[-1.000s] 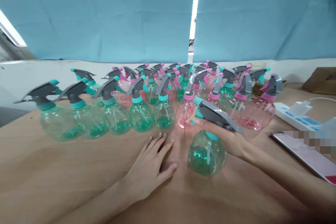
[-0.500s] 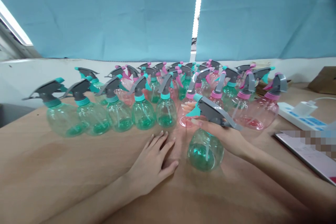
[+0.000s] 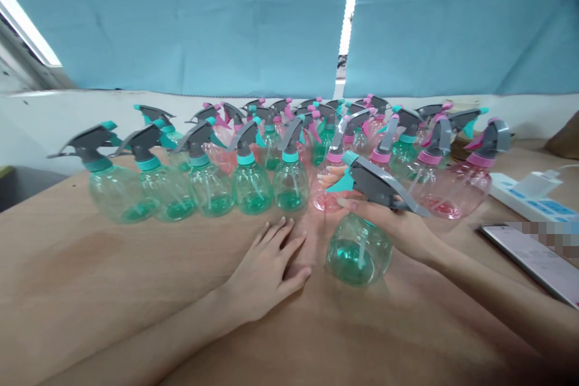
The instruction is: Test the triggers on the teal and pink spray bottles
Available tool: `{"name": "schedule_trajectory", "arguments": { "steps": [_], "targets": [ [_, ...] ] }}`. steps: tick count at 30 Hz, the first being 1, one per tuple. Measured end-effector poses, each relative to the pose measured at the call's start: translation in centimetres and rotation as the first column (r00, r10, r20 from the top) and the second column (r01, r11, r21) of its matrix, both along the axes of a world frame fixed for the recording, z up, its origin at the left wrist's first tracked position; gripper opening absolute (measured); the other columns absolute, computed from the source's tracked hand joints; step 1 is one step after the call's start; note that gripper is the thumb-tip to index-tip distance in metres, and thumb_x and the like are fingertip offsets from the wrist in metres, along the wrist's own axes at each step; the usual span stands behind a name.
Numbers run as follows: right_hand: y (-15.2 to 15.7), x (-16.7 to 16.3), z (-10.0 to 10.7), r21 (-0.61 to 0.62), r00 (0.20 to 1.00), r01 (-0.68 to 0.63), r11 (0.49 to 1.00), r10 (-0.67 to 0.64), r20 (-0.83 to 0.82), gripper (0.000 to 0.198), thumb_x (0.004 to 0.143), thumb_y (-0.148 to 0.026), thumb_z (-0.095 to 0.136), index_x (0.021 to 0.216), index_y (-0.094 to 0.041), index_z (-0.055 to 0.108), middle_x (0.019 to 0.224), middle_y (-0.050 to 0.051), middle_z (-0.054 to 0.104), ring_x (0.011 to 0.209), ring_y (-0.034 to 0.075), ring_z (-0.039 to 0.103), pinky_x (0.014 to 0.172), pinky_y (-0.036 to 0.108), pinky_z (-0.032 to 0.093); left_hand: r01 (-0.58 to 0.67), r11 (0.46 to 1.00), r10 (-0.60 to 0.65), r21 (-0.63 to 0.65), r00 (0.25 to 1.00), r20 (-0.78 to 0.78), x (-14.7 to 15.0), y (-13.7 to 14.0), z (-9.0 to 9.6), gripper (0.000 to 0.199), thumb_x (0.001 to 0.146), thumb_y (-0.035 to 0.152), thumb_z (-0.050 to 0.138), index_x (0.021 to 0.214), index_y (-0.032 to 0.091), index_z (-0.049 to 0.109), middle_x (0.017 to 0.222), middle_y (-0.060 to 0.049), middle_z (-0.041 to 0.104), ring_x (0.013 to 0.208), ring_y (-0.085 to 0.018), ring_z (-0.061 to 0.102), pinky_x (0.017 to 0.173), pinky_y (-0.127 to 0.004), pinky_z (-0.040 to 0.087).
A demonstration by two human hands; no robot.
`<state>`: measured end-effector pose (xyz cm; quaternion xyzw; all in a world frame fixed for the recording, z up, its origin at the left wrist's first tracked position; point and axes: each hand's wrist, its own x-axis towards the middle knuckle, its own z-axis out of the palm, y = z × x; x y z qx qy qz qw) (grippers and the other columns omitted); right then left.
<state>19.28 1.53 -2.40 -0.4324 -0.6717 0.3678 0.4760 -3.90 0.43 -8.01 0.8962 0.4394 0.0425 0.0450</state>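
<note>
My right hand (image 3: 384,217) is wrapped round the neck of a green spray bottle (image 3: 359,253), just under its grey trigger head. The nozzle and trigger are turquoise and point to the left; the clear body tilts slightly. Whether its base touches the table cannot be made out. Flat on the wood lies my left hand (image 3: 266,271), fingers spread and holding nothing. Beyond its fingertips stands a green spray bottle (image 3: 291,184) with a turquoise collar. A pink spray bottle (image 3: 323,199) is behind my right hand, partly covered by the fingers.
Several more green and pink spray bottles (image 3: 210,187) stand in rows across the wooden table (image 3: 90,289). To the right are a phone (image 3: 534,259) and a white power strip (image 3: 534,199) with a plugged-in charger (image 3: 540,184). Behind hangs a blue curtain (image 3: 203,24).
The view has shifted a little, so the bottles and hands appear slightly higher and further right. My right hand still grips the same green bottle; my left hand stays flat.
</note>
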Motion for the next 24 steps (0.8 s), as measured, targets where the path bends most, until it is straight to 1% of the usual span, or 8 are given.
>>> {"name": "schedule_trajectory", "arguments": {
  "steps": [4,7,12,15,18,21,24],
  "targets": [
    [0.05,0.03,-0.11,0.006,1.000,0.015,1.000,-0.015,0.000,0.009,0.081,-0.035,0.063,0.081,-0.026,0.063,0.062,-0.001,0.056,0.070,0.022,0.059,0.063,0.036,0.049,-0.002,1.000,0.002,-0.003,1.000,0.002,0.01,-0.05,0.03,0.061,0.093,0.054,0.038,0.143,0.019,0.040,0.153,-0.015,0.032,0.142,-0.029,0.026,0.114,-0.051,0.025],
    [0.25,0.18,-0.39,0.020,1.000,0.020,1.000,-0.020,0.001,0.011,0.081,-0.035,0.064,0.075,-0.026,0.061,0.058,-0.002,0.052,0.069,0.022,0.058,0.063,0.036,0.048,0.003,1.000,-0.003,-0.002,1.000,0.003,0.11,0.01,0.20,0.061,0.093,0.054,0.039,0.143,0.019,0.040,0.153,-0.015,0.033,0.142,-0.029,0.027,0.114,-0.052,0.025],
    [0.34,0.18,-0.36,0.025,1.000,-0.004,1.000,0.004,-0.004,0.014,0.081,-0.039,0.064,0.074,-0.027,0.062,0.057,-0.002,0.053,0.070,0.023,0.060,0.066,0.038,0.050,0.005,1.000,-0.005,0.001,1.000,-0.004,0.20,0.06,0.22,0.060,0.093,0.053,0.039,0.142,0.019,0.040,0.153,-0.014,0.032,0.142,-0.029,0.026,0.113,-0.052,0.026],
    [0.23,0.07,-0.15,-0.002,0.999,-0.035,0.999,0.034,-0.026,0.013,0.081,-0.039,0.064,0.076,-0.027,0.064,0.062,-0.001,0.058,0.075,0.023,0.061,0.071,0.039,0.051,0.012,1.000,-0.012,0.002,1.000,-0.004,0.12,0.02,0.10,0.060,0.093,0.054,0.038,0.142,0.019,0.040,0.153,-0.014,0.031,0.143,-0.029,0.025,0.113,-0.052,0.026],
    [0.24,0.14,-0.23,-0.035,0.996,-0.072,0.997,0.070,-0.047,0.011,0.081,-0.037,0.063,0.083,-0.026,0.066,0.076,0.000,0.064,0.080,0.022,0.062,0.075,0.038,0.051,0.013,1.000,-0.013,0.003,1.000,-0.006,0.10,-0.01,0.13,0.060,0.093,0.053,0.038,0.142,0.019,0.040,0.153,-0.015,0.032,0.143,-0.029,0.025,0.114,-0.052,0.024],
    [0.33,0.28,-0.49,-0.028,0.998,-0.043,0.999,0.042,-0.039,0.013,0.081,-0.037,0.065,0.089,-0.026,0.067,0.082,0.001,0.066,0.082,0.021,0.063,0.076,0.037,0.050,0.010,1.000,-0.010,-0.003,1.000,-0.009,0.15,0.00,0.29,0.060,0.094,0.053,0.038,0.143,0.018,0.040,0.153,-0.014,0.033,0.143,-0.029,0.025,0.114,-0.052,0.025],
    [0.35,0.25,-0.38,0.006,0.999,-0.015,1.000,0.015,-0.029,0.016,0.081,-0.041,0.065,0.088,-0.026,0.068,0.084,0.001,0.067,0.084,0.021,0.063,0.073,0.035,0.050,0.006,1.000,-0.006,-0.006,1.000,-0.010,0.16,-0.01,0.36,0.060,0.093,0.053,0.040,0.142,0.019,0.041,0.153,-0.014,0.032,0.142,-0.029,0.026,0.114,-0.051,0.025]
  ]
}}
